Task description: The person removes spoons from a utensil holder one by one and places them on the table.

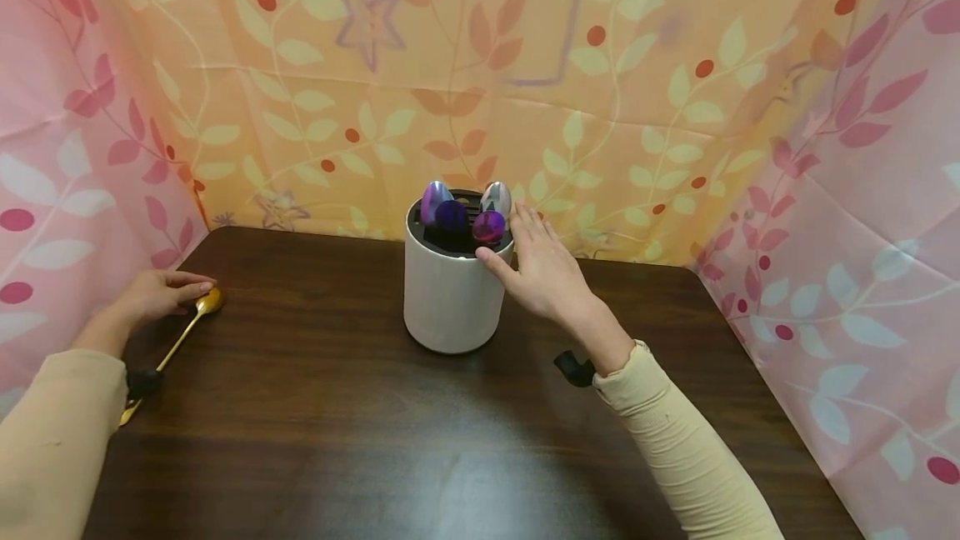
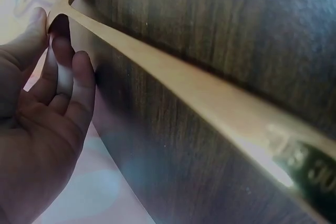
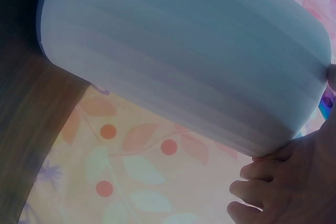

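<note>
At the table's left side, a long gold spoon (image 1: 183, 336) lies slanting, its bowl toward the back. My left hand (image 1: 157, 297) pinches the bowl end between thumb and fingers. In the left wrist view the spoon's handle (image 2: 157, 72) runs close along the wood, with stamped marks near its end. My right hand (image 1: 546, 275) rests at the right rim of a white cylindrical utensil holder (image 1: 453, 307), fingers extended and thumb along the front edge. Several shiny purple and silver utensil heads (image 1: 489, 226) stick up from the holder's black slotted top (image 1: 457, 245).
A dark brown wooden table (image 1: 337, 432) carries the holder toward its back edge. Leaf-patterned cloth hangs close around it, a yellow-orange sheet (image 1: 315, 90) behind and pink sheets (image 1: 847, 215) at both sides. Black straps with small mounts (image 1: 574, 368) sit at the wrists.
</note>
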Tool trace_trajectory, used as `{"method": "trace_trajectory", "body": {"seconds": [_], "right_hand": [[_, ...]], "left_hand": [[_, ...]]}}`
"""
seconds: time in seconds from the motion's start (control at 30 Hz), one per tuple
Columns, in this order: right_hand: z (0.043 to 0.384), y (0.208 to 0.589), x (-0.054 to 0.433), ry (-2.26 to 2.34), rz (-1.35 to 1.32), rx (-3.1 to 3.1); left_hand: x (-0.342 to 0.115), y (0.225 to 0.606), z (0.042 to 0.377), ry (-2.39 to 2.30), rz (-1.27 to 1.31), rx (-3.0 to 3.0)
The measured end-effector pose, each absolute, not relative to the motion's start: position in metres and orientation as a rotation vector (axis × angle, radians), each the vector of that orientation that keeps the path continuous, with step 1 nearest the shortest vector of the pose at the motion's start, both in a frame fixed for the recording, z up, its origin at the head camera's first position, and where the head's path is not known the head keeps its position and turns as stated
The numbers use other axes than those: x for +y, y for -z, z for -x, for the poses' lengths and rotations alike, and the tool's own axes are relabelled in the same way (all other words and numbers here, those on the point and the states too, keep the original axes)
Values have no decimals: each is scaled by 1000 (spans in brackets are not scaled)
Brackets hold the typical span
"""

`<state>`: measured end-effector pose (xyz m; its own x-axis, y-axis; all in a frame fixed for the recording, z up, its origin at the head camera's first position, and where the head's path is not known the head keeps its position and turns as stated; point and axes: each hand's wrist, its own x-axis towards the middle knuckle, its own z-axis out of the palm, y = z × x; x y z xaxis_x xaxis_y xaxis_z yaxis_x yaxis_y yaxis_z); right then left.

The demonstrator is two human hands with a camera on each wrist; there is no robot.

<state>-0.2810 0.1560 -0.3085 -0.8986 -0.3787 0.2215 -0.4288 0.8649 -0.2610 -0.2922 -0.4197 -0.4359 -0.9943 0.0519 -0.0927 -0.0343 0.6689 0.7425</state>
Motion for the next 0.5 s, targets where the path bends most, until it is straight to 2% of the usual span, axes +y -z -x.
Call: {"method": "trace_trajectory", "body": {"seconds": [0.5], "right_hand": [[280,309,156,-452,-620,-2879]], "left_hand": [[-420,443,291,-1116,-8,2900]]}}
